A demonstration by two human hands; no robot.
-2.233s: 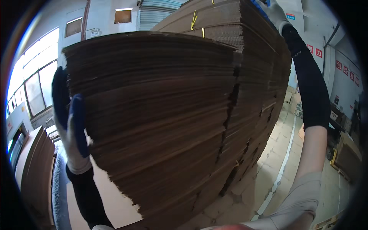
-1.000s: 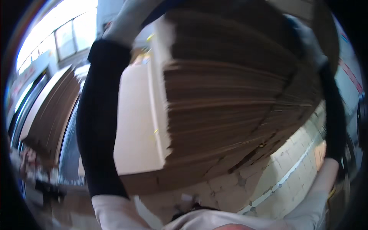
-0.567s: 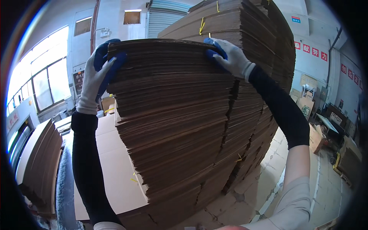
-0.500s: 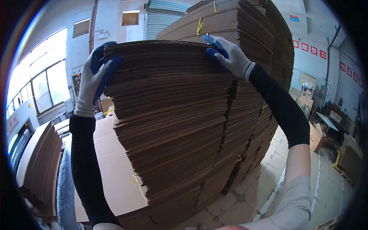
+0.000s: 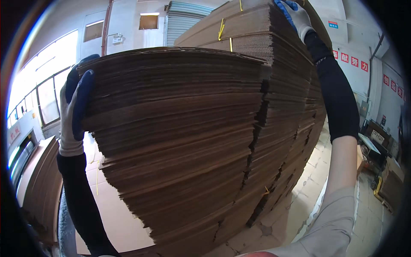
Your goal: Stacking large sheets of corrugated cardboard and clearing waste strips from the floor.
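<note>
One tall stack of flat cardboard sheets [image 5: 180, 141] fills the near view, rising from the floor [image 5: 317, 188]. The left hand [image 5: 73, 109], in a white and blue glove, grips the stack's upper left edge. A second, taller stack [image 5: 274, 51] stands just behind; the gloved right hand [image 5: 295, 15] rests on its top, grip unclear. One lower pile [image 5: 40, 180] lies far left.

Cardboard stack [image 5: 180, 141] brown; straps [image 5: 221, 29] yellow; gloves on left hand [image 5: 75, 109] and right hand [image 5: 295, 15] white-grey with blue fingers; sleeves [image 5: 336, 98] black; roller door [image 5: 184, 19] grey-blue
</note>
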